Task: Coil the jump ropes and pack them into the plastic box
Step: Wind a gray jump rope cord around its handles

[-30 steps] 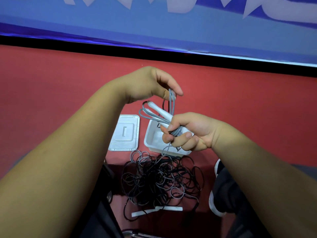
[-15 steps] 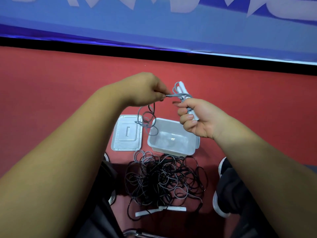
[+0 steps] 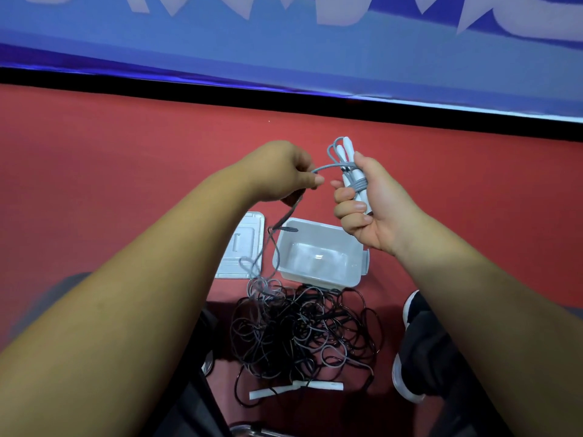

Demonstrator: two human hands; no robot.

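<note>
On my feed the right hand (image 3: 375,209) is raised above the red floor (image 3: 94,159), its fingers (image 3: 350,212) curled round two white handles (image 3: 355,175) held upright side by side. A few turns of grey rope (image 3: 331,167) are wound round the handles just above the fingers. From there the rope runs across to the left hand (image 3: 280,171), which pinches it between thumb and fingertips, the other fingers curled in. Below that hand the rope hangs down, blurred, to a loose tangle of ropes (image 3: 303,329), black and grey, heaped on the floor near me.

The plastic box (image 3: 353,250) sits open on the floor just beyond the tangle; I see nothing inside it. Its lid (image 3: 244,247) lies flat just beside it on the left. Two more white handles lie at the tangle's near edge, and a black shoe (image 3: 407,367) is to its right.
</note>
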